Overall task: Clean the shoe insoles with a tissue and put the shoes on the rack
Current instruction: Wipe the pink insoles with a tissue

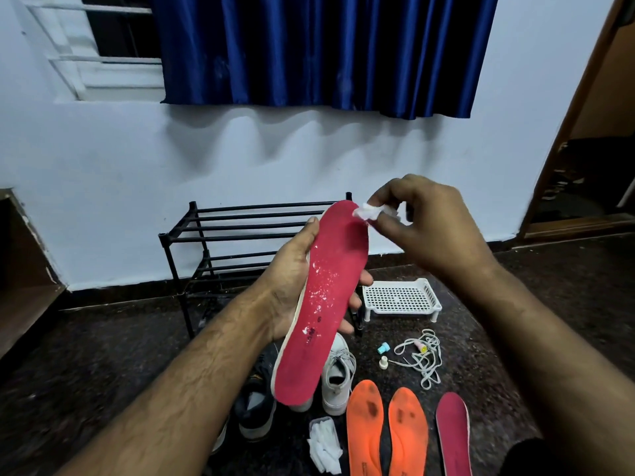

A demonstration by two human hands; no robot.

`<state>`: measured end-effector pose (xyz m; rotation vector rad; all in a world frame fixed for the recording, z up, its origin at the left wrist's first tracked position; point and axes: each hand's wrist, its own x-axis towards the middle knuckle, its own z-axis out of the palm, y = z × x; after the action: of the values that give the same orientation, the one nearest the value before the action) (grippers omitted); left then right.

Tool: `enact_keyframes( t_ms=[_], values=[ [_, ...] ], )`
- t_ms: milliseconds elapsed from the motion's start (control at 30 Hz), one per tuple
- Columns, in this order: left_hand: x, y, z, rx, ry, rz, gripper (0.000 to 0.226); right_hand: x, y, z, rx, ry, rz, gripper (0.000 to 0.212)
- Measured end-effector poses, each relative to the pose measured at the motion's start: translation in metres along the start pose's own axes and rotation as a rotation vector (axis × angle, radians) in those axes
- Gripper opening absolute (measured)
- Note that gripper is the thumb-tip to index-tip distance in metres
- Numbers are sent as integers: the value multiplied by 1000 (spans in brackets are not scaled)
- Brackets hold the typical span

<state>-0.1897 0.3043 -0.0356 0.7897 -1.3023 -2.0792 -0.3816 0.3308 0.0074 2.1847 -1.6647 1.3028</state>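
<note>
Head view: the left hand [292, 290] grips one long, flat red insole [323, 304] around its middle, thumb on one edge and fingers curled round the other, holding it up in front of the black metal-bar shoe rack [220, 242]. The insole's surface looks felt-like, with a pale foam rim, and is flecked with white specks. The right hand [426, 225] pinches a small crumpled white tissue [366, 211] between thumb and fingertips, touching the insole's rounded toe end.

On the dark speckled floor [103, 355] below the held insole lie three more insoles: two orange ones [365, 431] with dark stains, side by side, and a second red insole [453, 438] right of them. One white shoe [338, 376] and one dark shoe [256, 413] sit just behind the held insole's heel. A pack of white tissues [323, 441] lies left of the orange pair. Right of the rack stand a small white perforated plastic stand [400, 298] and tangled white laces [424, 359].
</note>
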Motion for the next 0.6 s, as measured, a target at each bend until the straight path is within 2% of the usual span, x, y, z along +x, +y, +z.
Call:
enact_keyframes(
  t_ms=[33,67,100,133,200,233,267,333,367,400,433,500,533,600],
  values=[
    [0,0,0,-2,-4,10,88,-1,-4,-2,132,-129,12,16],
    [0,0,1,2,-12,14,85,-3,-7,-1,150,-271,26,19],
    [0,0,1,10,-21,11,84,-5,-7,3,45,-347,18,21],
    [0,-1,2,16,-23,0,83,-7,-4,9,-128,-316,7,22],
    [1,-1,2,13,-22,-27,86,-4,-1,11,-349,-57,5,16],
    [1,-1,3,6,-23,-30,86,-3,-3,10,-312,45,12,12],
    [1,-1,3,3,-23,-25,85,-2,-5,9,-208,76,-4,11],
    [1,-1,6,2,-28,-10,78,-3,-12,9,73,-85,-37,15],
    [1,-1,8,3,-34,-6,74,-6,-17,11,115,-198,-34,17],
    [1,-1,8,2,-43,-2,72,-7,-18,15,46,-243,-33,17],
    [1,-1,8,2,-50,0,73,-7,-15,18,-105,-193,-35,15],
    [1,-1,8,-4,-54,-3,79,-3,-11,15,-340,48,-14,11],
    [1,-1,8,-14,-50,5,80,-1,-10,12,-296,103,-8,10],
    [0,0,8,-28,-38,36,78,-2,-11,7,25,-13,0,10]
  ],
)
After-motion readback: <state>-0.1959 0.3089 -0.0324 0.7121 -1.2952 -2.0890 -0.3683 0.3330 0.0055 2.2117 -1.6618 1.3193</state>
